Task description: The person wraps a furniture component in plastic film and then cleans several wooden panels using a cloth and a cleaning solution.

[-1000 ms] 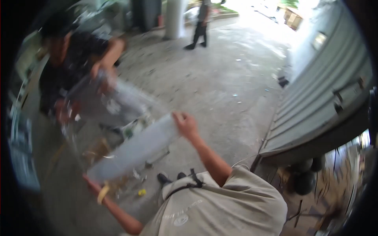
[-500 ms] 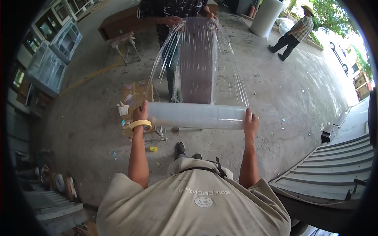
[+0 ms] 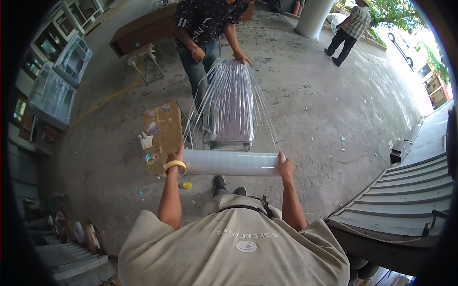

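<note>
A wide roll of clear stretch film lies level between my hands. My left hand is closed round its left end, and my right hand grips the right end. A ring of yellowish tape hangs on my left wrist. From the roll, film fans out to a long brownish panel-like piece draped in film. At its far end a co-worker rests one hand on top, the other hand held near the body.
Left of the wrapped piece lies a flattened cardboard sheet with scraps on it. Behind stands a long brown wooden box by a trestle. Another person is at the far right, near a white column. Corrugated metal lies to the right.
Both my hands and the roll have come lower and nearer to me. The wrapped piece's far end has dropped, and the co-worker has taken one hand off it.
</note>
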